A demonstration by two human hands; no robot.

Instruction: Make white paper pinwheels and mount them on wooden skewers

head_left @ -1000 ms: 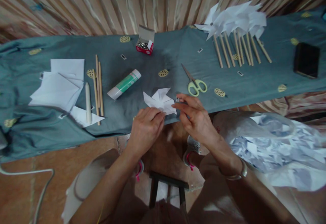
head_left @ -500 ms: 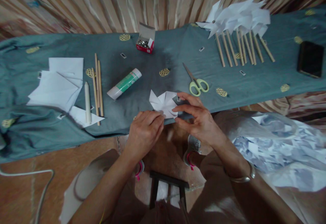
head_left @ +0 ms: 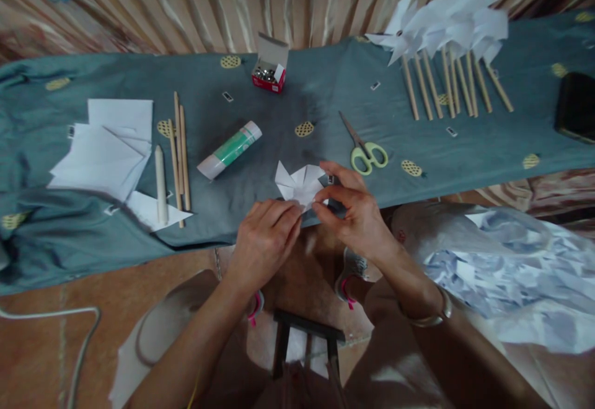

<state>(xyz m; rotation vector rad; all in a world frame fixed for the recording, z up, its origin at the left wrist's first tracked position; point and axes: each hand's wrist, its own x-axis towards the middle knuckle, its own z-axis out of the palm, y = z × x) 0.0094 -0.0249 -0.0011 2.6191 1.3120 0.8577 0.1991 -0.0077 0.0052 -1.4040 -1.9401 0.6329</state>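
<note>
The cloth [head_left: 297,93] carries the work; its layout is unchanged, with the finished pinwheels [head_left: 446,25] far right, paper stack [head_left: 105,149] left, sticks [head_left: 179,149], glue [head_left: 230,149] and scissors [head_left: 367,152] between. The pinwheel [head_left: 300,183], flat on the cloth a second ago, is now lifted slightly at the near edge and turned. The left hand [head_left: 267,238] pinches its near corner. The right hand [head_left: 357,214] has closed in, thumb and forefinger pressed on the right blade. Judgement: a blade is being folded toward the centre.
</note>
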